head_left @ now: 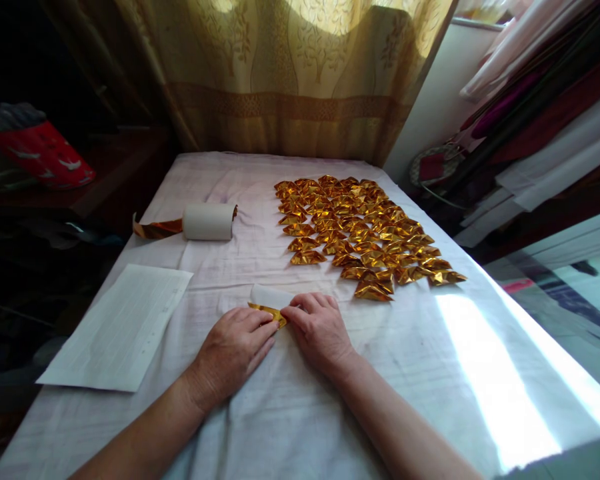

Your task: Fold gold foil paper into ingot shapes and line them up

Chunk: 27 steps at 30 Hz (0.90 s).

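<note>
A sheet of gold foil paper (pixel 264 308), partly folded, lies on the bed-like surface with its white back (pixel 273 294) showing along the far side. My left hand (pixel 237 343) presses the near left part of the gold strip, fingers bent and close together. From the right, my right hand (pixel 321 330) pinches the other end of the same paper with thumb and fingertips. Both hands nearly meet over it, and parts of the sheet are hidden beneath the fingers. Beyond my right hand, many folded gold foil ingots (pixel 350 227) sit in rows.
A white cardboard tube (pixel 209 221) with gold foil sticking out stands to the left at the back. A printed sheet (pixel 120 327) lies near the left edge of the white cloth (pixel 280 427). A curtain (pixel 290 73) hangs behind; clothes (pixel 555 133) hang at right.
</note>
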Motion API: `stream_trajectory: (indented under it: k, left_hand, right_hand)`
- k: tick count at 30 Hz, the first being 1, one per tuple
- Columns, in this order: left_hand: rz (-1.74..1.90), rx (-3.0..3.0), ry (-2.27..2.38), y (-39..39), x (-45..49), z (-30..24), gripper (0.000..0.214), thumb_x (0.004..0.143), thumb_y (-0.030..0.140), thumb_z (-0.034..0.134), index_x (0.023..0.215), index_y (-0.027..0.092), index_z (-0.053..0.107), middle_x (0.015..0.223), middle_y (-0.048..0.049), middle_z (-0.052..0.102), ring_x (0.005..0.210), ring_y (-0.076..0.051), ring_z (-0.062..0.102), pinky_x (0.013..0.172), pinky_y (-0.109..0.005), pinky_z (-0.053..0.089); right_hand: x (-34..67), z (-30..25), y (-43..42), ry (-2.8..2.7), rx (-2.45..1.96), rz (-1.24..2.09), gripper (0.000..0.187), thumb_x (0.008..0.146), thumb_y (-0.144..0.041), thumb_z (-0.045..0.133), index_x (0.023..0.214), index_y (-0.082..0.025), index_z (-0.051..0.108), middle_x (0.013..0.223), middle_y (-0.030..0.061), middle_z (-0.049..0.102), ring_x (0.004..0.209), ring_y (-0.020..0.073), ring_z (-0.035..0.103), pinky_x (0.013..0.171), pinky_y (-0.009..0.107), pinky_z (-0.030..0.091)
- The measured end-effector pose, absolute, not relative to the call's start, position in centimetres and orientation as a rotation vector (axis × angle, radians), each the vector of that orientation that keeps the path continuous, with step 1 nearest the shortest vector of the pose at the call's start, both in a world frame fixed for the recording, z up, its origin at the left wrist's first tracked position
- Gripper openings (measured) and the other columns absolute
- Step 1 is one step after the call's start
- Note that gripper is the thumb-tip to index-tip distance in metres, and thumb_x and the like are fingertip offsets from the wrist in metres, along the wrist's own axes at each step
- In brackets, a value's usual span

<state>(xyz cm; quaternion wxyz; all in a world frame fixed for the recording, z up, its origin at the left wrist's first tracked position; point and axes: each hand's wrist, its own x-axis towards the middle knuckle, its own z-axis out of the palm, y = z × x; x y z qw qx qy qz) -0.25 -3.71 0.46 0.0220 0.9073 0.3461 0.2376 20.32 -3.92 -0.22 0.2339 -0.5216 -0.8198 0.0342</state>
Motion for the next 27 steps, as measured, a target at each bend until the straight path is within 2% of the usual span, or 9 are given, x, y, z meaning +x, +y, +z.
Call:
stream_trajectory:
  k: [7, 10, 13, 19, 27]
  left_hand:
    - [0.831, 2.636, 1.136, -2.5, -1.6, 0.3, 0.017, 0.096, 0.022, 0.05, 0.104, 0.018, 0.064, 0.111, -0.0077, 0.069, 0.101, -0.018, 0.065, 0.089, -0.032, 0.054]
    - [0.805, 2.643, 1.202, -1.6, -2.7, 0.3, 0.016, 0.095, 0.024, 0.052, 0.099, 0.02, 0.066, 0.111, -0.0073, 0.068, 0.104, -0.02, 0.063, 0.093, -0.036, 0.052]
    - [0.754, 2.694, 1.166, -0.9, -3.4, 0.2, 0.019, 0.096, 0.029, 0.053, 0.104, 0.022, 0.069, 0.108, -0.006, 0.07, 0.104, -0.021, 0.062, 0.094, -0.039, 0.049]
    - [0.665, 2.771, 1.174, -0.8, -3.2, 0.3, 0.023, 0.098, 0.033, 0.053, 0.106, 0.022, 0.071, 0.103, -0.0047, 0.071, 0.096, -0.02, 0.061, 0.092, -0.038, 0.046]
    - [0.705, 2.811, 1.213, -1.3, -2.3, 0.3, 0.026, 0.1, 0.035, 0.048, 0.097, 0.02, 0.069, 0.097, -0.0047, 0.069, 0.089, -0.019, 0.06, 0.085, -0.034, 0.046]
  right_hand:
    - [19.7, 1.1, -4.7, -2.357, -1.438, 0.0, 0.009, 0.093, -0.028, 0.062, 0.095, -0.024, 0.07, 0.093, 0.005, 0.067, 0.088, 0.0214, 0.053, 0.077, 0.037, 0.034]
    - [19.8, 1.0, -4.8, -2.358, -1.442, 0.009, 0.011, 0.093, -0.031, 0.063, 0.096, -0.024, 0.07, 0.095, 0.0052, 0.067, 0.089, 0.0219, 0.053, 0.078, 0.037, 0.034]
    - [20.0, 0.8, -4.8, -2.352, -1.445, 0.034, 0.012, 0.092, -0.034, 0.065, 0.098, -0.024, 0.07, 0.097, 0.0053, 0.067, 0.09, 0.0221, 0.053, 0.078, 0.037, 0.035]
    - [20.2, 0.6, -4.6, -2.338, -1.425, 0.112, 0.014, 0.089, -0.033, 0.068, 0.1, -0.024, 0.07, 0.099, 0.0055, 0.068, 0.092, 0.0229, 0.054, 0.08, 0.037, 0.037]
    - [20.6, 0.7, -4.4, -2.341, -1.39, 0.224, 0.022, 0.087, -0.036, 0.07, 0.104, -0.022, 0.069, 0.102, 0.0068, 0.066, 0.094, 0.0237, 0.055, 0.082, 0.037, 0.04]
